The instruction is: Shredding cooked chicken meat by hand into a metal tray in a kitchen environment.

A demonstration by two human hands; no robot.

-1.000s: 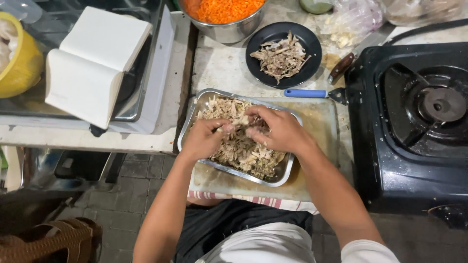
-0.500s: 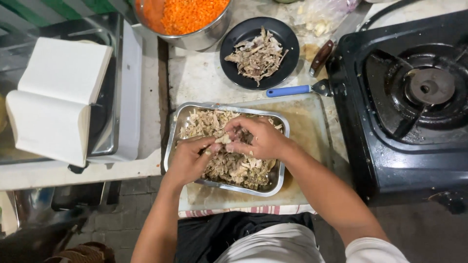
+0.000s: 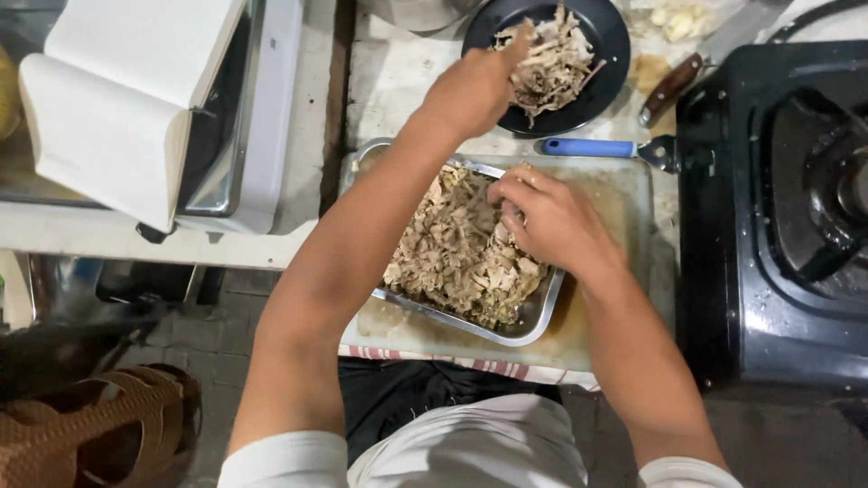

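The left hand point(image 3: 475, 86) reached over the black plate point(image 3: 608, 36) of shredded meat point(image 3: 551, 59), its grip pinching shreds, while the right hand point(image 3: 551, 221) pressed loosely curled fingers into the meat-filled metal tray point(image 3: 533, 321) on the surface.

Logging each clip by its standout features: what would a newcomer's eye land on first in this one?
First, the rectangular metal tray heaped with pale shredded meat at centre, with the right hand resting in it. Next, the left hand stretched up to the round black plate of darker shreds at top. On the right sits the black gas stove.
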